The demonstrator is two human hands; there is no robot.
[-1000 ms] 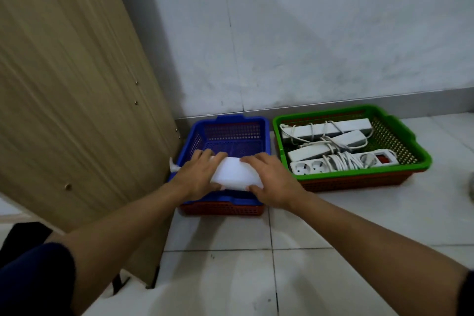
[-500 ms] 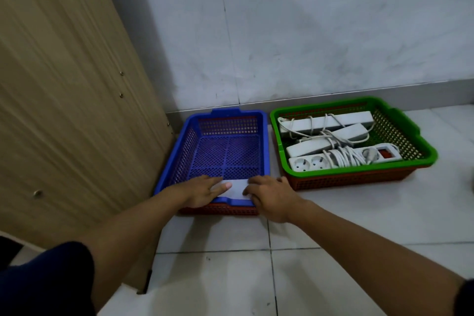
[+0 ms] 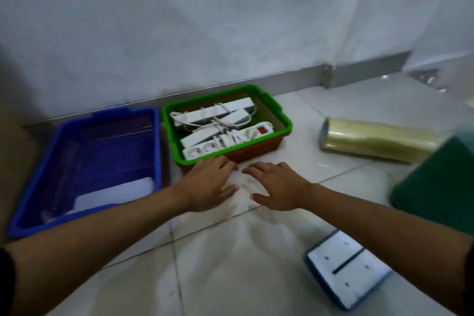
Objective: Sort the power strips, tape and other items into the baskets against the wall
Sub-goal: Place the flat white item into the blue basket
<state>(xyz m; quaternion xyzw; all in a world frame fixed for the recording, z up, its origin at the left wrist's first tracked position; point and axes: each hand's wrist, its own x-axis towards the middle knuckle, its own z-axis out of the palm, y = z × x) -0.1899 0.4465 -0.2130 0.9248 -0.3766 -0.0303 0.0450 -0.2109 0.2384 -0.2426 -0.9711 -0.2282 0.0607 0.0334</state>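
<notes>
A blue basket (image 3: 46,174) stands against the wall at the left, with a white rectangular block (image 3: 115,194) lying in its near end. Beside it, a green basket (image 3: 282,117) holds three white power strips (image 3: 218,123) with coiled cords. My left hand (image 3: 207,182) and my right hand (image 3: 275,185) hover side by side over the floor tiles just in front of the green basket, fingers spread and holding nothing. A long roll of clear yellowish tape (image 3: 372,140) lies on the floor to the right.
A white flat panel with a blue edge (image 3: 346,274) lies on the floor at the lower right. A dark green object (image 3: 436,187) sits at the right edge. A metal skirting (image 3: 295,82) runs along the wall base.
Both hands let go of the white block, which now lies in the blue basket, and moved right to in front of the green basket. The view swung right, so the tape roll and panel appear.
</notes>
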